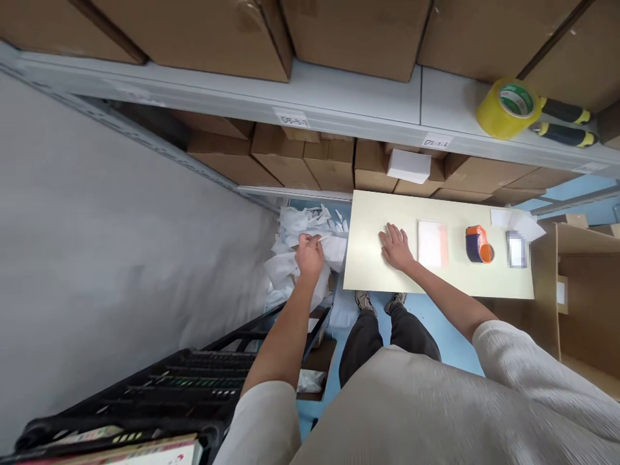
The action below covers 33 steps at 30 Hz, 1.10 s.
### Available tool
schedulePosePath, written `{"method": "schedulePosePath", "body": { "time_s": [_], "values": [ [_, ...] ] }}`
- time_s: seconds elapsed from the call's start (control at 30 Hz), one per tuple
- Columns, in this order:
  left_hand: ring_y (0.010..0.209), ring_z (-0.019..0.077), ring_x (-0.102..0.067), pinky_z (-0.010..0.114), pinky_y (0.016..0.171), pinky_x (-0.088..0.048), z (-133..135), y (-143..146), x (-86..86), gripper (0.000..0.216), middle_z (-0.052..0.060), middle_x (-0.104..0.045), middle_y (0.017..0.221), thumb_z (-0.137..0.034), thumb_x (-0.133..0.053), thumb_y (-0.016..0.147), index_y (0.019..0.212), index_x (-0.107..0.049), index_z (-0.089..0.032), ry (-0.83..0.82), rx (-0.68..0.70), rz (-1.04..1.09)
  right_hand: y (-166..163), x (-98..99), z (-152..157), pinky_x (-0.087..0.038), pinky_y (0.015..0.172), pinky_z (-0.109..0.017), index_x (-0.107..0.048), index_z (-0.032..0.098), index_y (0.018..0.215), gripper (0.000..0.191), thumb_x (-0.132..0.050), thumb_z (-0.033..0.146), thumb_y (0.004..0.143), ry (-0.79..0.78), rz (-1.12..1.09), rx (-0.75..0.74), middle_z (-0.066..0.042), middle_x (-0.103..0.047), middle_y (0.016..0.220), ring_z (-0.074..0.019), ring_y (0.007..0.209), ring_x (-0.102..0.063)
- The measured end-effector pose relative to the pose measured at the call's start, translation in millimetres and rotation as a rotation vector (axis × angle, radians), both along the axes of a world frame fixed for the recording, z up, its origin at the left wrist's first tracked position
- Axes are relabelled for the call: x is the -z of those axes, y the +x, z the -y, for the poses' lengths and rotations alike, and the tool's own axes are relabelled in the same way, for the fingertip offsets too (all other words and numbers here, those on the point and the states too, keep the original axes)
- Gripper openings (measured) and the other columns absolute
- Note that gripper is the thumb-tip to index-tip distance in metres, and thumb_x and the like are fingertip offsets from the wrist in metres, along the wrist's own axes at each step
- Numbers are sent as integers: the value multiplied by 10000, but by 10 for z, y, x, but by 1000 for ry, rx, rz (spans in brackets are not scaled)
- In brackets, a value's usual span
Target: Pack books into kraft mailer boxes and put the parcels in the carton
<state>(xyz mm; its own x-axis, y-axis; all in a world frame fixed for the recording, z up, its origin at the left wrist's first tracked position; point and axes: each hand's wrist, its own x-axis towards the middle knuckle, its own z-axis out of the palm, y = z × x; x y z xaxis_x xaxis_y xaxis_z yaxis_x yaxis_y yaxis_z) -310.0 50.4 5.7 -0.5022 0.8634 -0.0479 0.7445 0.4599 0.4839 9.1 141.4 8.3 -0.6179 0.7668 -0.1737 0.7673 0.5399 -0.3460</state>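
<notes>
My left hand (310, 254) is closed in a pinch past the left end of the pale yellow board (378, 274). It hovers over a heap of crumpled white paper (285, 268), and whatever its fingertips hold is too small to make out. On the board, my right hand (397, 247) lies flat with fingers spread, holding nothing. To its right is a flat white pack with a pinkish edge (430, 244). Beyond that stands an orange and dark purple tape dispenser (477, 244). A blurred, phone-like object (516, 250) lies near the right end, below some white paper slips (520, 221).
Cardboard boxes (353, 32) fill the shelves (358, 97) ahead. A yellow tape roll (506, 110) and black-and-yellow handled tools (564, 123) rest on the upper shelf. An open carton (586, 278) stands right; black crates (194, 381) stand lower left beside a grey wall (121, 213).
</notes>
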Motion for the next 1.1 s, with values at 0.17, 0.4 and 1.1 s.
{"method": "schedulePosePath", "body": {
  "time_s": [0.17,0.4,1.1],
  "values": [
    [1079,279,-675,354,878,-555,293,-195,-115,346,144,-641,1331,-212,-537,1015,1256,-786,-199,28,-140,34,-685,-164,249,-345,1221,-652,-583,164,1530,512,-438,225,1042,-71,-108,-209,-197,-349,1761,-416,1537,-402],
    [1166,281,-679,382,955,-589,709,-535,-229,311,134,-640,1339,-210,-528,1035,1232,-768,-219,170,-359,71,-1659,-218,689,-470,1182,-521,-676,204,1428,415,-492,249,1059,-179,-157,-472,-149,-438,1698,-346,1443,-523],
    [1441,368,-575,515,1274,-445,1696,-567,438,566,255,-553,1519,-172,-492,968,1523,-553,-75,66,-657,188,-2140,12,952,-455,1228,-529,-608,206,1544,498,-534,244,1053,-213,-55,-535,-152,-396,1720,-322,1448,-542]
  ]
}}
